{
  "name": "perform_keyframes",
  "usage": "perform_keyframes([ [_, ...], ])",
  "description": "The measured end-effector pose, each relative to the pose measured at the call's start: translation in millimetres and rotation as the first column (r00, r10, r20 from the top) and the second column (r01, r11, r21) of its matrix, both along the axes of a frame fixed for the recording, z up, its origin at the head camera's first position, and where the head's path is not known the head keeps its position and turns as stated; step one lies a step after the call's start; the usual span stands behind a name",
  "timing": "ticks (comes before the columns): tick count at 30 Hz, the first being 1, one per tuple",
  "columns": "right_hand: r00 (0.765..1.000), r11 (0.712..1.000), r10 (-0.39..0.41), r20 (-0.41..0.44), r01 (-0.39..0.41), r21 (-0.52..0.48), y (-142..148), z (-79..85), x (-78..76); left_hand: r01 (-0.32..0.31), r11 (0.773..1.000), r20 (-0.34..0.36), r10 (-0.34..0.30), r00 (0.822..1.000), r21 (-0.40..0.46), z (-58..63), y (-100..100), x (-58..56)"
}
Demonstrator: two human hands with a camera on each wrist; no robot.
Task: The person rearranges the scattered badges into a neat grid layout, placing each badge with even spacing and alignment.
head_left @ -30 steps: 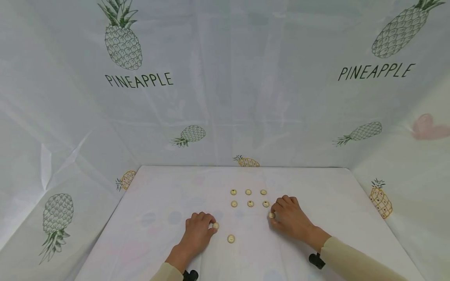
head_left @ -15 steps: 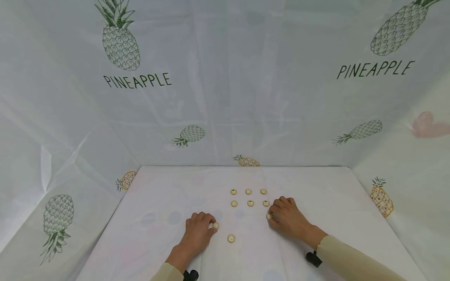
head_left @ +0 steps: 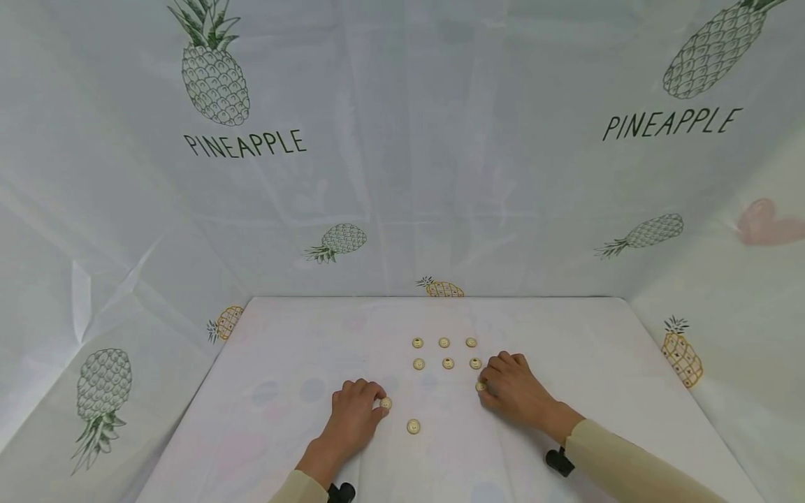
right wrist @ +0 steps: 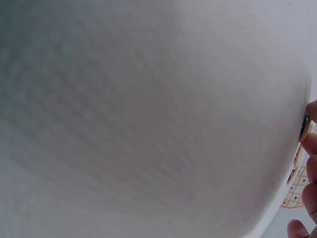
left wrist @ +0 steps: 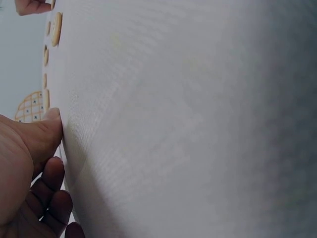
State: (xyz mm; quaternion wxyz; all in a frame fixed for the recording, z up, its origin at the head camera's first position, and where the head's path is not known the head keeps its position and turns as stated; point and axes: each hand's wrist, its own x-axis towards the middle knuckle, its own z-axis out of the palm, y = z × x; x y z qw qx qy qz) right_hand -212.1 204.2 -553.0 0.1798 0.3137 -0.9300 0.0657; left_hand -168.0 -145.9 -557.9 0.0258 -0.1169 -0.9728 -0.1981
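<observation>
In the head view, my left hand pinches a round cream button between thumb and forefinger at the table surface. A loose button lies to the right of it and nearer the front. My right hand has another button between its thumb and forefinger, just below the right end of two button rows. The back row holds three buttons, with one in the middle; the front row also has three, its right one close to my right fingertips. In the left wrist view, the thumb hides the pinched button.
A white cloth covers the table, whose far edge meets a hanging sheet printed with pineapples. The same sheeting rises at both sides. Black wrist cameras sit under both sleeves.
My right hand has slid slightly left with its button, moving mostly in the first half second. The left hand and the other buttons have stayed in place.
</observation>
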Motion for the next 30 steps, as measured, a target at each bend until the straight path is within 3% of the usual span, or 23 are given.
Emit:
perform_keyframes([
  [17,0.999,1.000,-0.028,0.026,0.028,0.007,-1,-1.1,0.5,0.003,1.000,0.005,-0.003,1.000,-0.003,2.3,0,0.4],
  [25,0.999,0.999,-0.019,-0.029,0.018,-0.032,-6,-3.0,1.2,0.009,1.000,0.002,-0.009,1.000,-0.005,2.0,0,0.2],
  [30,1.000,0.997,-0.018,0.002,0.018,-0.078,-20,2.1,4.2,0.020,1.000,0.010,-0.020,1.000,-0.002,2.4,-1,-0.6],
])
